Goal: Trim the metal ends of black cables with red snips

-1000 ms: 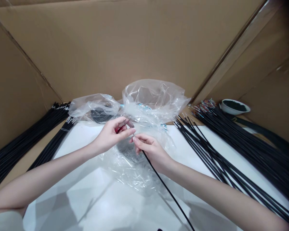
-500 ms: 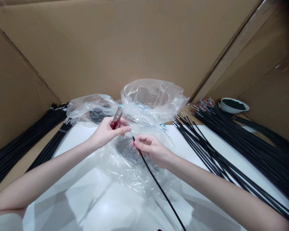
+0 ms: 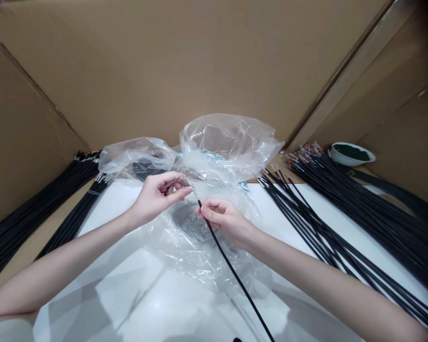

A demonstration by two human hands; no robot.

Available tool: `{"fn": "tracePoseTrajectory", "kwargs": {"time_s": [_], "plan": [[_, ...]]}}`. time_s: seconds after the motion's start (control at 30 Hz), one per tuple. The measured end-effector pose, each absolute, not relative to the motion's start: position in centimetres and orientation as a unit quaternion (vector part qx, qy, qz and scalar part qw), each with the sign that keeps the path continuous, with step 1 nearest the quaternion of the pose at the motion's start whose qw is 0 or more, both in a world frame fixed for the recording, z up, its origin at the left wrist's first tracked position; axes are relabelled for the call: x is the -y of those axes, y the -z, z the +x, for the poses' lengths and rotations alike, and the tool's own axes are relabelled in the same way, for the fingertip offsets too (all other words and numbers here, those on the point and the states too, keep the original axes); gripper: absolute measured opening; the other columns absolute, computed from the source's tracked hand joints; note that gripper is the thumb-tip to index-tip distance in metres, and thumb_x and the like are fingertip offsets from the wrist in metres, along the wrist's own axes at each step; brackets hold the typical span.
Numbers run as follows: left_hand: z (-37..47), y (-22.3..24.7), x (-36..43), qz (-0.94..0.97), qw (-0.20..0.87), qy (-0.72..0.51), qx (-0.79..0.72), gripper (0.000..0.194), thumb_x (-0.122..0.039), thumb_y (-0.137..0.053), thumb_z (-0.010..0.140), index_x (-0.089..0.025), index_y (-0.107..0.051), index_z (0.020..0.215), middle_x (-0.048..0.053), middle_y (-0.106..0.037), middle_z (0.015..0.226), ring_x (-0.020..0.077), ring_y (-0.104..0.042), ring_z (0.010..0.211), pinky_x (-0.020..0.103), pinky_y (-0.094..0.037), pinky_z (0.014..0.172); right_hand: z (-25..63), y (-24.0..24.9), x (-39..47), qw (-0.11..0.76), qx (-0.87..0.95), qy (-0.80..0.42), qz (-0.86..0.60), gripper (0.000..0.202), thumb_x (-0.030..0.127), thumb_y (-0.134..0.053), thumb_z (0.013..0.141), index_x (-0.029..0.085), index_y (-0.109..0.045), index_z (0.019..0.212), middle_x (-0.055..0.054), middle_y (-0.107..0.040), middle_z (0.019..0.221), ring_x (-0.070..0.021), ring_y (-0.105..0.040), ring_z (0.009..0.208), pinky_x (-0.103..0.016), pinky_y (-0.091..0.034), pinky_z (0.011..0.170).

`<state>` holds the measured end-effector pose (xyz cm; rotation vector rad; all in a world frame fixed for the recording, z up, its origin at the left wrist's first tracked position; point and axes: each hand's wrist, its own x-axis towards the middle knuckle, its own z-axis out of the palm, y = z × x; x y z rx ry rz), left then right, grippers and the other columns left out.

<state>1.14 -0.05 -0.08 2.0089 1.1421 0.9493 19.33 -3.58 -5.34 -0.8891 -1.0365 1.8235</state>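
Note:
My right hand [image 3: 223, 221] pinches a black cable [image 3: 231, 268] a little below its end, between thumb and fingers. The cable runs down to the bottom edge. Its stripped, silvery tip [image 3: 195, 191] points up towards my left hand [image 3: 167, 191], whose thumb and finger close beside it. Small red-handled snips [image 3: 167, 186] are held in my left hand, mostly hidden by the fingers. Beneath both hands lies an open clear plastic bag [image 3: 199, 256] with silvery bits [image 3: 191, 221] inside.
Bundles of black cables lie at the left [image 3: 39, 199] and right [image 3: 364, 218], with a looser group [image 3: 306, 218] nearer on the right. A white bowl [image 3: 349, 161] with dark contents stands at the back right. Cardboard walls [image 3: 199, 61] surround the white table [image 3: 128, 285].
The snips have turned down into my left hand, so their blades no longer stick up. More of the cable's silvery tip shows between my hands.

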Motion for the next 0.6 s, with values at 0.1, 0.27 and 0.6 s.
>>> {"fn": "tracePoseTrajectory", "kwargs": {"time_s": [0.1,0.27,0.6], "plan": [[0.8,0.0,0.3,0.796,0.287,-0.352,-0.400,0.019,-0.031,-0.060,0.080,-0.013,-0.061,0.078,-0.001,-0.057,0.057,0.0054,-0.042,0.047,0.018,-0.034,0.047,19.4,5.5,3.5,0.420,0.397,-0.738,-0.349,0.024,0.038,-0.075,0.065,0.017,-0.068,0.073,-0.001,-0.060,0.072,-0.0069,-0.045,0.057,-0.018,-0.033,0.049],[0.2,-0.1,0.8,0.853,0.252,-0.327,-0.320,0.015,-0.026,-0.058,0.081,-0.013,-0.059,0.075,-0.002,-0.053,0.060,0.0052,-0.040,0.049,0.016,-0.033,0.046,19.7,5.2,3.3,0.438,0.394,-0.731,-0.344,0.023,0.038,-0.075,0.065,0.017,-0.069,0.073,0.000,-0.059,0.068,-0.0071,-0.045,0.055,-0.019,-0.033,0.049],[1.1,-0.2,0.1,0.780,0.338,-0.336,-0.405,0.021,-0.033,-0.064,0.076,-0.013,-0.060,0.080,-0.005,-0.041,0.056,0.0048,-0.032,0.048,0.017,-0.028,0.045,19.1,4.9,3.3,0.432,0.398,-0.729,-0.350,0.022,0.035,-0.077,0.062,0.017,-0.067,0.070,0.001,-0.059,0.066,-0.0069,-0.047,0.056,-0.019,-0.032,0.047]]}}
